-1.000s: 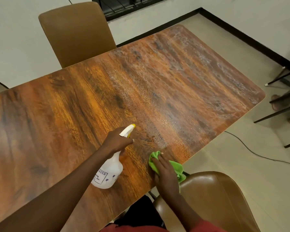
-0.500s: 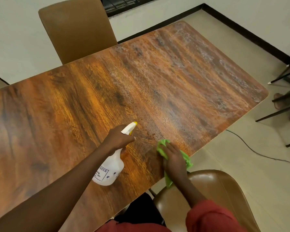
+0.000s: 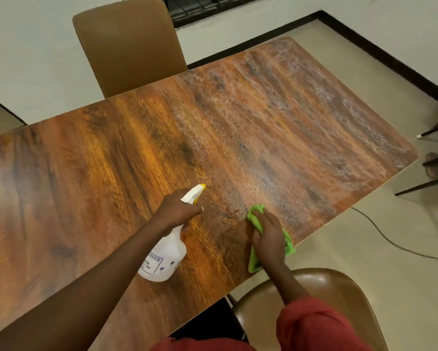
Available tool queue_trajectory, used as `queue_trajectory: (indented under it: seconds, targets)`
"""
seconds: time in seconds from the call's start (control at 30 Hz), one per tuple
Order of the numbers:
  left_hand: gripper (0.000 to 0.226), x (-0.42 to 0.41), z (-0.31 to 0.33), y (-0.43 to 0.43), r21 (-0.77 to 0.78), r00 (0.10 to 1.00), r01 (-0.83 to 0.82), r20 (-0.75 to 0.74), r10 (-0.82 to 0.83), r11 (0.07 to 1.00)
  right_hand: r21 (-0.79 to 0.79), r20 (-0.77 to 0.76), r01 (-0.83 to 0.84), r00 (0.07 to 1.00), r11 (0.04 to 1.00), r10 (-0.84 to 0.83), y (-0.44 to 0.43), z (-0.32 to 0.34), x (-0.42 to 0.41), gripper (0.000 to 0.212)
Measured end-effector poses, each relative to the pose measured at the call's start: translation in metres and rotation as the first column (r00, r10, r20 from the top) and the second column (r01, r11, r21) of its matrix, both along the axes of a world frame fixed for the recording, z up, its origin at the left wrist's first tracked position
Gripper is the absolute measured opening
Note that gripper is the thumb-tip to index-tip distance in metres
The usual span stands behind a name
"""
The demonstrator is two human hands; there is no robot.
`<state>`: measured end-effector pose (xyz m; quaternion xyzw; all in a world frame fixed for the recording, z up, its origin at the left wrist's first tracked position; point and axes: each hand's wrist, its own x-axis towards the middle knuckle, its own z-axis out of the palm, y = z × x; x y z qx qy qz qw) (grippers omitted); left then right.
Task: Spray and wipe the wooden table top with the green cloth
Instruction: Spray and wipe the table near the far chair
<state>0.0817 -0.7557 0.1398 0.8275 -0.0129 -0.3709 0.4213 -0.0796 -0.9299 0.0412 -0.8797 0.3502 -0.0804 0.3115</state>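
Note:
The wooden table top (image 3: 111, 173) fills most of the view, with wet droplets and foamy streaks over its right half. My left hand (image 3: 177, 211) grips the neck of a white spray bottle (image 3: 166, 259) with a yellow-tipped nozzle that points right; the bottle's base is at the table surface. My right hand (image 3: 268, 236) presses flat on the green cloth (image 3: 255, 214) near the table's front edge, at the edge of the wet patch. Part of the cloth hangs over the edge.
A brown chair (image 3: 129, 44) stands at the far side of the table. Another brown chair (image 3: 314, 300) sits right under my right arm. A black cable (image 3: 390, 239) runs over the floor at right, near dark furniture legs (image 3: 425, 183).
My right hand has slid the green cloth forward, away from the table's front edge and into the wet patch. My left hand and the bottle have hardly moved.

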Motion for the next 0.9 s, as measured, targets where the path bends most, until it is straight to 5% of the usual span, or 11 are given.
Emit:
queue_trajectory:
  seconds: [0.2, 0.37, 0.6, 0.9]
  targets:
    - [0.043, 0.005, -0.006, 0.008, 0.005, 0.998, -0.06, -0.009, 0.06, 0.998, -0.01, -0.019, -0.283, 0.959, 0.959, 0.283, 0.048, 0.001, 0.038, 0.047]
    - [0.042, 0.01, -0.006, 0.011, -0.002, 0.997, -0.08, -0.002, 0.08, 0.997, -0.114, 0.056, -0.599, 0.793, 0.793, 0.607, 0.077, -0.008, 0.007, 0.049]
    - [0.047, 0.028, -0.003, 0.018, 0.015, 0.995, -0.099, -0.019, 0.099, 0.995, -0.067, 0.017, -0.305, 0.952, 0.95, 0.307, 0.002, -0.004, 0.056, 0.048]
    - [0.05, 0.025, -0.01, 0.018, 0.016, 0.992, -0.118, -0.036, 0.119, 0.993, -0.143, 0.028, -0.653, 0.749, 0.744, 0.663, 0.084, -0.012, 0.039, 0.05]
